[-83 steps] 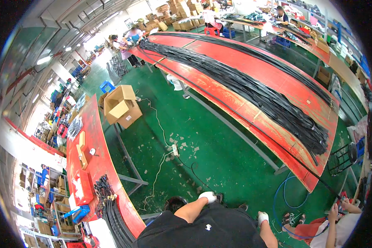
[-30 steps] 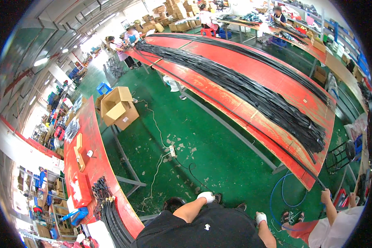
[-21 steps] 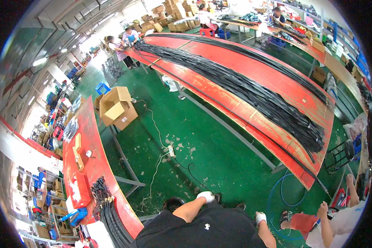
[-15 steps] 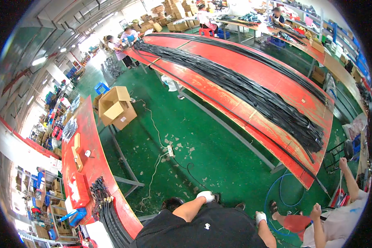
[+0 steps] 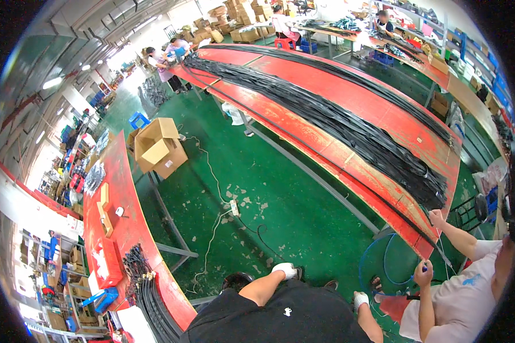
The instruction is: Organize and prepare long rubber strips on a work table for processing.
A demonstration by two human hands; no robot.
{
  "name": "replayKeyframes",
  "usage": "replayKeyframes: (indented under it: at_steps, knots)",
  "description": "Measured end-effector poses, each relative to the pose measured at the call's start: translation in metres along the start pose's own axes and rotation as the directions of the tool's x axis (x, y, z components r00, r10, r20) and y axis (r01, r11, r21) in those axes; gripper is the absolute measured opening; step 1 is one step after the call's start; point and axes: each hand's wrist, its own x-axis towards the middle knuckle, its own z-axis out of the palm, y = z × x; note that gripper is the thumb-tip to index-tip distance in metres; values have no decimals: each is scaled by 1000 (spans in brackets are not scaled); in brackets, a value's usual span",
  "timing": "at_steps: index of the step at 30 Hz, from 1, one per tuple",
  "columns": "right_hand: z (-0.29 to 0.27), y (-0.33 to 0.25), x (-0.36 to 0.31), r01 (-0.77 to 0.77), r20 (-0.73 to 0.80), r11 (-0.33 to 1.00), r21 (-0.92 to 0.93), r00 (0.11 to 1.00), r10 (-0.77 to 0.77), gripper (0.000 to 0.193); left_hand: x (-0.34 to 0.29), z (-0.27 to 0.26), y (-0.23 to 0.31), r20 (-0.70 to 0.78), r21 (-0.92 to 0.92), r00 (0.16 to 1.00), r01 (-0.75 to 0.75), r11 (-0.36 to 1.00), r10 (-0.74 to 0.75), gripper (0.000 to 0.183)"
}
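Note:
My left hand (image 5: 284,269), in a white glove, is in front of my black shirt (image 5: 280,317), with the forearm bent across. A small dark thing (image 5: 298,274) is right beside its fingers; whether the hand grips it I cannot make out. My right hand (image 5: 360,299), also in a white glove, hangs low at my right side near a seated co-worker's leg, its fingers too small to read. The long red table (image 5: 383,228) in front carries a thick bundle of black strips (image 5: 326,120). One single black strip (image 5: 320,147) runs along its near edge.
At right a co-worker (image 5: 446,291) reaches both hands to the table's near corner. A blue hose (image 5: 385,260) loops on the green floor. A power strip with cord (image 5: 234,208) lies ahead. To the left are an open carton (image 5: 169,166) and another red table (image 5: 126,211) with black tubes (image 5: 154,306).
The co-worker at right has leaned in, bringing both hands to the table corner and the end of the single strip. My hands have hardly moved.

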Motion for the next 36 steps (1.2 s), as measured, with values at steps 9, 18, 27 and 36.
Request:
replayKeyframes:
  at_steps: [9,18,27,36]
  knots:
    - [-30,8,-13,234,44,576,-783,945,-325,43,22,18,12,11,39,996,-91,995,91,50]
    - [3,-107,-110,-36,-113,944,-327,994,-1,49,54,45,-47,-14,-68,1000,-7,998,7,50]
    - [1,-109,-132,50,-166,956,-288,981,-101,41,55,23,-16,5,-20,994,-111,994,111,51]
    - [1,43,-155,-208,-245,938,-278,959,140,42,-90,12,332,129,-50,286,-954,295,949,80]
